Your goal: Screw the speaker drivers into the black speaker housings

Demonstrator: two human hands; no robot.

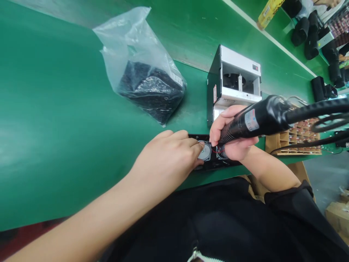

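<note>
A black speaker panel (215, 164) lies at the near edge of the green bench, with a round silver speaker driver (205, 152) and thin red wires showing on it. My left hand (169, 158) rests on the panel with its fingers curled against the driver. My right hand (231, 136) is wrapped round a black electric screwdriver (259, 118), whose tip points down at the panel beside the driver. A black cable runs from the screwdriver off to the right.
A white and black box-shaped machine (236, 78) stands just behind the hands. A clear plastic bag (144, 69) with dark parts lies at left. A cardboard tray (297, 140) sits at right. Black speaker housings (311, 36) line the far bench.
</note>
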